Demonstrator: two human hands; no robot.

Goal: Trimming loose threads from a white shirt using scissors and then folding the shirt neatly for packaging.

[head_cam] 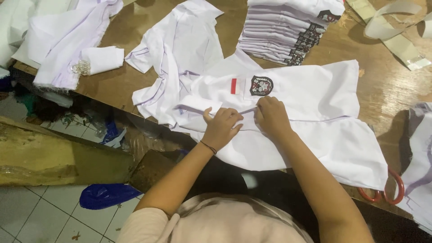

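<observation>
Brown wood forms the surface (135, 85), which runs from the near left to the far right, with pale floor tiles (40, 216) showing below its near edge and a blue plastic bag (105, 194) lying on them. Spread across the middle of the surface is a white shirt (315, 94), flat, with a dark round badge (261, 85) and a small red and white patch (234, 86) on its chest. Both hands rest on the shirt just near of the badge: the left hand (221, 127) has its fingers curled and pinching a fold of the white cloth, and the right hand (272, 116), almost touching it, has its fingers closed on the same fold. A thin dark band (209, 147) circles the left wrist. Far of the hands stands a neat stack of folded white shirts (283, 31). Left of the flat shirt lies a crumpled white shirt (180, 49), and farther left a heap of white cloth (67, 36). Red-handled scissors (391, 191) lie at the near right edge, partly under the shirt
</observation>
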